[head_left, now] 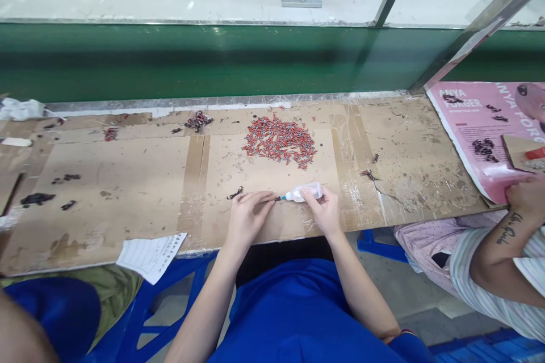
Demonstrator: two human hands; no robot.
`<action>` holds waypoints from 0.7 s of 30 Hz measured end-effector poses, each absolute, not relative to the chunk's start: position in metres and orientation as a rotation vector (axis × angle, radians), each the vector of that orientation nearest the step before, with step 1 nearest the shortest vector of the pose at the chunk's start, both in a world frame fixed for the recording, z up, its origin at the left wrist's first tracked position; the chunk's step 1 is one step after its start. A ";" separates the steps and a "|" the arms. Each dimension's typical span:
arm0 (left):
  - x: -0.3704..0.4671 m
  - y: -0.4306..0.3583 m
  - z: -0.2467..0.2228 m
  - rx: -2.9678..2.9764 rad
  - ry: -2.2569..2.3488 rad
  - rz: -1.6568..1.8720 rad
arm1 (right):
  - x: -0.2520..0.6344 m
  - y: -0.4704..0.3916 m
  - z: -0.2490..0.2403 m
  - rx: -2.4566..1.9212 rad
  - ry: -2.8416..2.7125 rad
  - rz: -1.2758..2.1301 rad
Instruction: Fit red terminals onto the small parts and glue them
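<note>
My right hand [326, 210] is closed around a small clear squeeze bottle [313, 190] with a blue nozzle, tipped to the left. The nozzle tip is at a tiny dark piece [277, 198] pinched in the fingertips of my left hand [251, 215]. Whether nozzle and piece touch is too small to tell. Just beyond my left hand lies a short row of dark small parts [235, 193]. A wide heap of small red and dark parts [279, 140] is spread on the cardboard past both hands.
Cardboard [145, 176] covers the table, with a green conveyor belt [191, 59] behind it. A notepad sheet [151, 255] overhangs the front edge at left. On the right, a co-worker's arm [506, 238] rests near a pink poster [464, 136]. Another person sits at left.
</note>
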State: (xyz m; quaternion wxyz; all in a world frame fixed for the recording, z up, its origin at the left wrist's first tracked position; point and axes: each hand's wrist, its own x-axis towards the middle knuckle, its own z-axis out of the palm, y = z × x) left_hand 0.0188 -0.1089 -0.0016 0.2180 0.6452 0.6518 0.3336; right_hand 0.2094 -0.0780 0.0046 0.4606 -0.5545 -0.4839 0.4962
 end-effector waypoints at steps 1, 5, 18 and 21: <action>0.019 -0.109 -0.002 1.791 1.810 0.924 | 0.209 -0.078 0.005 -1.367 -1.197 1.217; 0.019 -0.109 -0.004 1.802 1.813 0.915 | 0.209 -0.077 0.006 -1.370 -1.210 1.207; 0.018 -0.107 -0.003 1.774 1.774 0.914 | 0.215 -0.077 0.006 -1.331 -1.000 1.105; 0.015 -0.105 0.002 1.773 1.711 0.875 | 0.219 -0.076 0.005 -1.290 -0.963 1.036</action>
